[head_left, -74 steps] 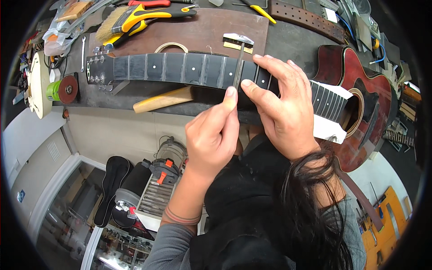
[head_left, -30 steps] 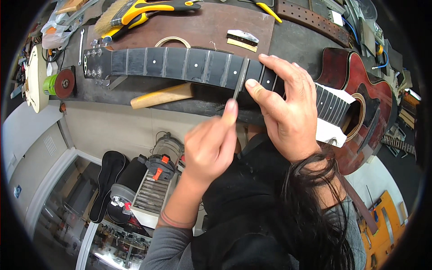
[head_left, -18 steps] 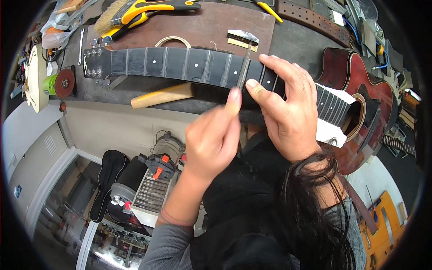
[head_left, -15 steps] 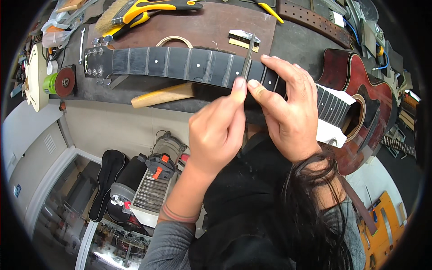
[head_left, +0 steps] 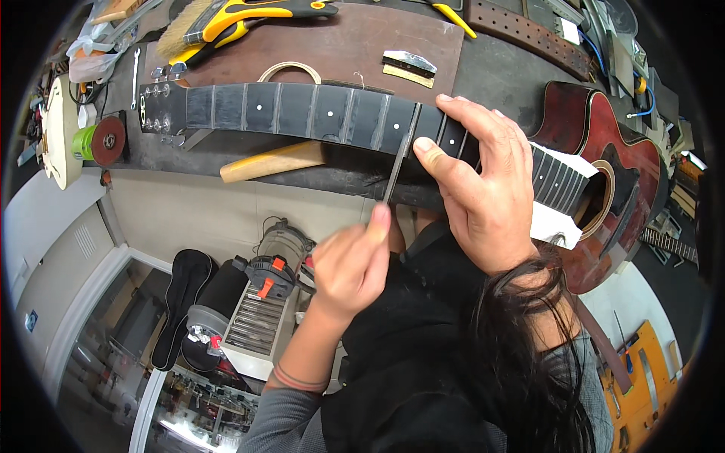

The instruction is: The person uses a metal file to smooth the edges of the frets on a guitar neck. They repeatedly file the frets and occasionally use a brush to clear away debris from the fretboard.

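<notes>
My left hand (head_left: 351, 264) is closed around the end of a thin metal file (head_left: 394, 177), slightly smeared by motion. The file's far end lies across the dark fretboard of the guitar neck (head_left: 302, 109), along a fret position beside a white dot. Just right of it, my right hand (head_left: 487, 177) grips the neck, thumb on the near side and fingers reaching over to the far side. Beyond that hand, white masking (head_left: 555, 224) flanks the upper fretboard near the soundhole of the red guitar body (head_left: 563, 113). The headstock (head_left: 164, 106) points left.
A wooden-handled tool (head_left: 272, 160) lies below the neck at the bench edge. Behind the neck are a bridge-like piece (head_left: 409, 63), yellow-black pliers (head_left: 257, 10) and a brush (head_left: 183, 34). A grinding disc (head_left: 109, 141) stands left. A vacuum-like machine (head_left: 276, 257) sits below the bench.
My left hand has drawn back toward me and slightly left, pulling the file along so less of it crosses the neck. My right hand has stayed in place.
</notes>
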{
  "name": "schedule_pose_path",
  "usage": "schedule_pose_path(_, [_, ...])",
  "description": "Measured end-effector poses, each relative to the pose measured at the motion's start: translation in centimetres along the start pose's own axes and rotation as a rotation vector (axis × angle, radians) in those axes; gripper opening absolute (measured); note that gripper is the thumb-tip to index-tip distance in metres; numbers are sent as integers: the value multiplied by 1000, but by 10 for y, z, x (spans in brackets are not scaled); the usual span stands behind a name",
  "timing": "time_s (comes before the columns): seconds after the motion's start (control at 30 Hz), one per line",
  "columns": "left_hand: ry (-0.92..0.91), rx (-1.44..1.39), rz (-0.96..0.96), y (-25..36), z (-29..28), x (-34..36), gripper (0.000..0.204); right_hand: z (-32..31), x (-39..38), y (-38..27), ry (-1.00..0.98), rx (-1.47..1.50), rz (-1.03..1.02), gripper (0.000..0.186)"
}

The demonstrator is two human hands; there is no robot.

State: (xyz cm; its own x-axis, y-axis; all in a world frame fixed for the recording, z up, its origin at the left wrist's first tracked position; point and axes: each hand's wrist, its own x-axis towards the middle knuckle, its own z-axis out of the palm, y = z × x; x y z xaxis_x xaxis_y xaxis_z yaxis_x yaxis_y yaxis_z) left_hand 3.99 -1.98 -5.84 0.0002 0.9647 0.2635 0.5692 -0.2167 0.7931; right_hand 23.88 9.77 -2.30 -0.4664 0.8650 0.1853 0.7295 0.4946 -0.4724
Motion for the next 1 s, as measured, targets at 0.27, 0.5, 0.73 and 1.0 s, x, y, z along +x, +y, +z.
schedule_pose_path(0.27, [-15, -57, -5, -1, -9, -10, 45, -1, 0, -1, -6, -1, 11, 42])
schedule_pose_path(0.5, [3, 0, 14, -2, 4, 29, 43, 1, 0, 0, 2, -2, -3, 37])
schedule_pose_path(0.73, [65, -38, 32, -6, 13, 20, 57, 1, -1, 1, 14, -19, -9, 34])
schedule_pose_path(1.0, [107, -116, 42, -10, 25, 55, 54, 0, 2, -1, 13, 7, -5, 37])
